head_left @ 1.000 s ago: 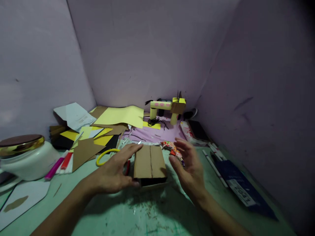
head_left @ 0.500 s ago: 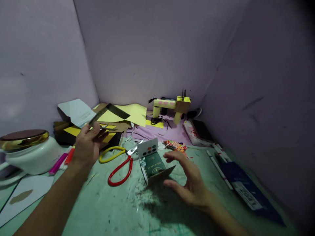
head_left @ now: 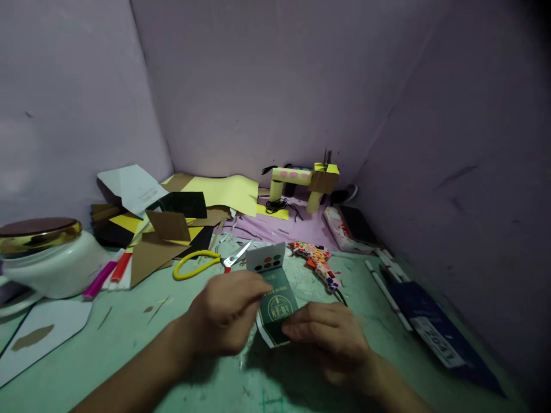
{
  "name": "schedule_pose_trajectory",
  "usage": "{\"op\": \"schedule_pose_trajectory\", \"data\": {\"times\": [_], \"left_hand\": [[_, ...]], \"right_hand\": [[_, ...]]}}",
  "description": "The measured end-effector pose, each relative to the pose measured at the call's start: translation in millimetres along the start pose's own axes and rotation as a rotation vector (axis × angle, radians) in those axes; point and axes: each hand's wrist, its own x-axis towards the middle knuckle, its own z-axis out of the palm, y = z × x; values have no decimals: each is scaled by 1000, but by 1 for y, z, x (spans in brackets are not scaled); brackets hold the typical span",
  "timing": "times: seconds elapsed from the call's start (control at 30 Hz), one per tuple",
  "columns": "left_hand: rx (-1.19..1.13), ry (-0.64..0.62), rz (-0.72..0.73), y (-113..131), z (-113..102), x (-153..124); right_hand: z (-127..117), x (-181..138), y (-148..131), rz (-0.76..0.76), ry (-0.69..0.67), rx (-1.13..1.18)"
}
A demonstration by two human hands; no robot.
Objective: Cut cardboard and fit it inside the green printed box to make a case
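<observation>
Both hands on the small green printed card box [head_left: 275, 307], mid-bench, just in front of the camera. Left hand [head_left: 226, 312] curled over its left edge, fingers closed on it; right hand [head_left: 329, 338] lying across the lower right corner, fingers pinching that side. Looks like a two-sided hold so the box can't slide on the green bench [head_left: 129, 350] while it's handled. The box's white flap [head_left: 264, 258] with coloured dots stands upright at the far end, clear of both hands. Yellow-handled scissors [head_left: 202, 261] lie just beyond the left hand, blades pointing toward the flap, within reach but untouched. Patterned paper strip [head_left: 318, 258] sits just right of the flap. Cardboard and yellow paper scraps [head_left: 172, 223] piled far left, well apart from the work spot. White jar with gold lid [head_left: 41, 258] at the left edge. Yellow-and-pink paper model [head_left: 305, 183] back by the wall. Pens [head_left: 383, 281] and a dark blue booklet [head_left: 430, 327] off right.
</observation>
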Motion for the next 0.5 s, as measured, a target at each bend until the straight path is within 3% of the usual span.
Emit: {"op": "schedule_pose_trajectory", "data": {"times": [0.03,0.1,0.23,0.33,0.43,0.5], "left_hand": [[16,-102,-1,2,8,0],[91,-375,-137,-1,19,1],[154,-836,-415,-14,19,4],[176,-970,-431,-17,15,7],[201,-1029,-405,-17,15,10],[218,-1049,-403,-16,16,12]], "right_hand": [[0,0,-3,-11,2,-13],[0,-2,-9,-39,-8,-36],[5,-10,-25,-97,-137,-93],[16,-19,-34,-98,-236,-181],[27,-27,-38,-104,-182,-232],[28,-29,-40,-114,-215,-218]]}}
